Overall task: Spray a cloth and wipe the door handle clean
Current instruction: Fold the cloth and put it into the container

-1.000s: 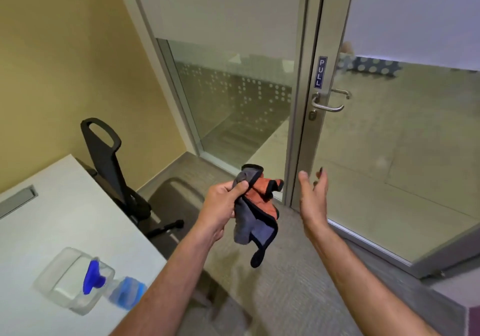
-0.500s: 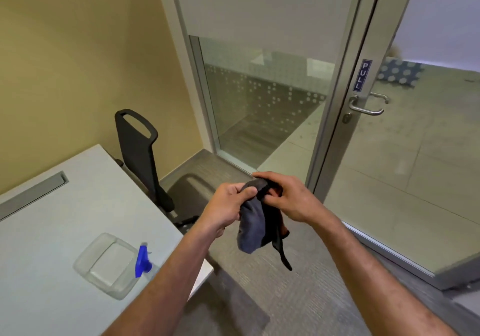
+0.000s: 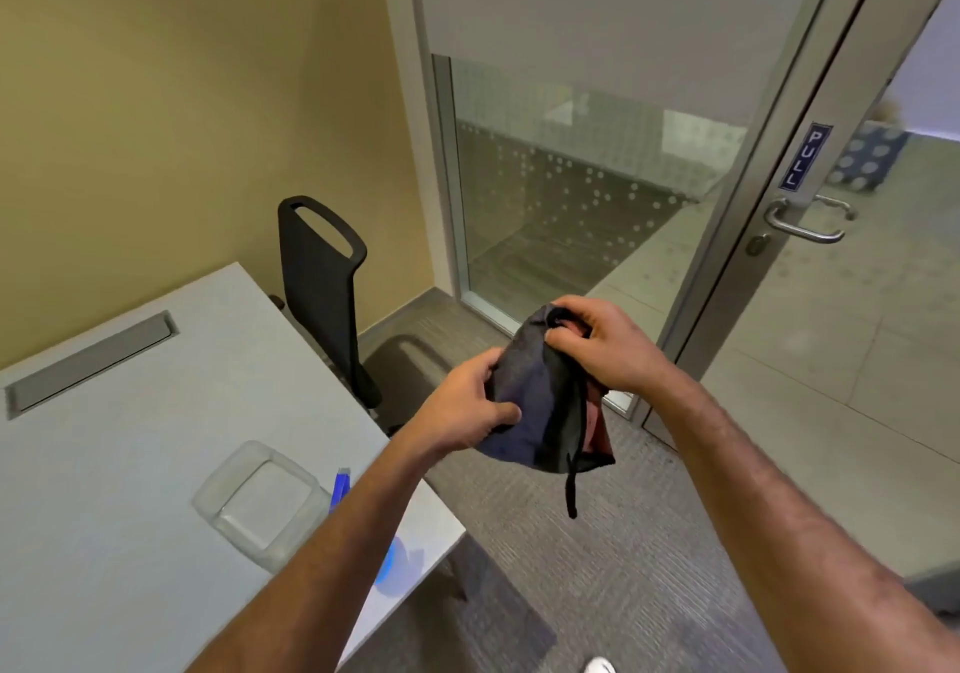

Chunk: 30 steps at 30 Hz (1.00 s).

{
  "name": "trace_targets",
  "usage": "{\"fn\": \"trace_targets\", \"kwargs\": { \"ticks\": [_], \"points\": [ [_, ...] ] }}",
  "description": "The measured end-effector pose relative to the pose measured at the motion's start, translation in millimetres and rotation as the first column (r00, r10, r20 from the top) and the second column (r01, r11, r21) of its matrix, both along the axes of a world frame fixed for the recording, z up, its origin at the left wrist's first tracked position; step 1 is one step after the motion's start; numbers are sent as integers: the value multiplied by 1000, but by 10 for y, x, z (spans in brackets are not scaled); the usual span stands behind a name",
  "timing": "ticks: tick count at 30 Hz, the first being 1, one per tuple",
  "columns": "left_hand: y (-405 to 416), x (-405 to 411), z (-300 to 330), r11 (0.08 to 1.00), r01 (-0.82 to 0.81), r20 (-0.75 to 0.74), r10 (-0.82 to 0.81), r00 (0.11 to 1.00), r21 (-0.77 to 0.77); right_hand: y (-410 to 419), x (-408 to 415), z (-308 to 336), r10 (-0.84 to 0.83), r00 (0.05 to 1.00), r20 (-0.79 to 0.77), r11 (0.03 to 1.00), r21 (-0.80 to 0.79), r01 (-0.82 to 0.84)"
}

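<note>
The view has swung left since a second ago, and the right hand (image 3: 602,347) now joins the left hand (image 3: 470,410), both pinching the bunched grey-and-orange cloth (image 3: 540,407). The curved steel door handle (image 3: 802,222) waits well apart. Risk: the clear blue-triggered spray bottle (image 3: 270,506) near the table edge gets knocked.

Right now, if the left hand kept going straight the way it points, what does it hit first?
The cloth: the left hand already grips it, fingers aimed right and up. Past it, probably the right hand, which holds the cloth's top. Depth between them is unclear.
</note>
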<state>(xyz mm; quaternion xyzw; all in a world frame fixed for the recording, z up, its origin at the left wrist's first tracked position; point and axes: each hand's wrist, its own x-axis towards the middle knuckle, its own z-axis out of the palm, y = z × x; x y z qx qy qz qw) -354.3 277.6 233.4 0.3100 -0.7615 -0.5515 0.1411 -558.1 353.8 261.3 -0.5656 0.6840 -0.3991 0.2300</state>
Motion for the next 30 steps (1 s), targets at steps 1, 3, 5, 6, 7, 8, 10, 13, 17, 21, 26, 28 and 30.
{"fn": "trace_targets", "kwargs": {
  "ticks": [1,3,5,6,7,8,10,13,17,21,26,28,30],
  "points": [
    [-53,16,14,999,-28,-16,29,999,22,-54,-36,10,8,1000,5,1000,12,-8],
    [-176,44,66,995,-91,-35,92,995,31,-162,-119,-8,12,998,69,1000,22,-14],
    [-295,66,120,982,-189,-60,190,980,28,-241,-215,-53,38,965,258,998,39,-49],
    [-357,80,155,967,-251,-77,253,964,41,-300,-255,-72,57,926,374,996,36,-76],
    [-407,91,179,953,-294,-105,301,948,74,-350,-274,-98,61,871,488,996,26,-85],
    [-446,101,199,937,-321,-152,340,928,134,-396,-280,-122,51,810,585,997,12,-71],
    [-546,97,241,878,-377,-269,454,849,294,-586,-284,-130,28,699,715,1000,-14,-25],
    [-616,98,215,768,-376,-322,583,746,518,-917,-247,-121,62,540,839,998,-63,-18],
    [-539,168,22,793,-362,-260,529,808,490,-1285,-101,-138,90,415,906,996,-77,-47],
    [-598,444,-40,724,-552,-264,676,688,413,-1511,88,-226,90,416,905,980,-6,-200],
    [-702,902,-50,655,-713,-251,755,605,252,-1771,536,-313,289,623,727,882,50,-468],
    [-740,1100,-54,633,-745,-272,770,577,211,-1862,767,-350,383,685,620,858,35,-512],
    [-775,1300,-46,612,-771,-305,779,548,177,-1968,991,-392,437,747,501,869,-24,-493]
  ]
}}
